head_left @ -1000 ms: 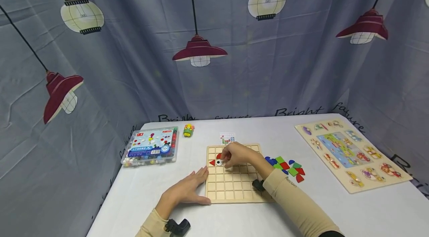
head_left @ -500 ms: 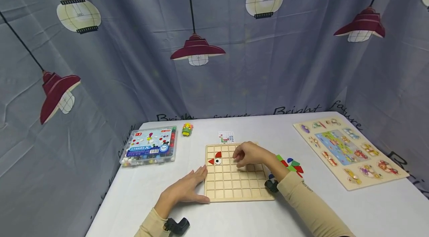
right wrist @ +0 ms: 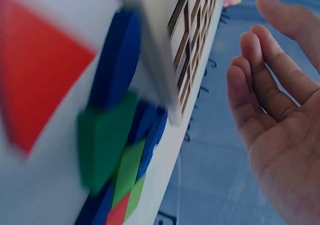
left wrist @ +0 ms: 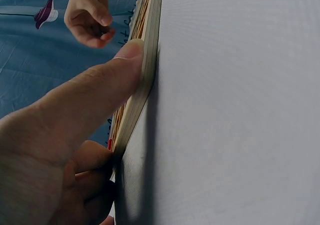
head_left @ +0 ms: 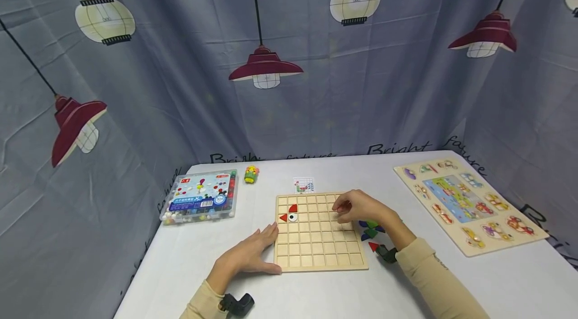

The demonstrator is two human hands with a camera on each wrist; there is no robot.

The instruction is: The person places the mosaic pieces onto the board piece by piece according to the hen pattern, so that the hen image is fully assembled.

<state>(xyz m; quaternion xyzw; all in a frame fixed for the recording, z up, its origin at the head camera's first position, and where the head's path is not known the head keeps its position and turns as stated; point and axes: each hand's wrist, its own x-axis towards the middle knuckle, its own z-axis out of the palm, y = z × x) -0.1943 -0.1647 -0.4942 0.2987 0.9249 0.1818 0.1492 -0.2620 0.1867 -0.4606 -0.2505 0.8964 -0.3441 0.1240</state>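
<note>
My left hand rests at the near left corner of a wooden grid board, fingertips along its left side. In the left wrist view the thumb presses against the board's edge. A red triangle, a white eye tile and a red quarter-round tile lie in the board's upper left squares. My right hand hovers over the board's right side, beside the loose tiles; its fingers are loosely bent and hold nothing in the right wrist view. Blue tiles, green tiles and a red tile lie there.
A small pattern card lies behind the board. Back left are a clear box of coloured parts and a small toy figure. A wooden picture puzzle lies at the right. A lamp-print curtain hangs behind the table.
My right hand has left the eye tile and moved right across the board to its right side, near the loose tiles. The left hand has stayed at the corner.
</note>
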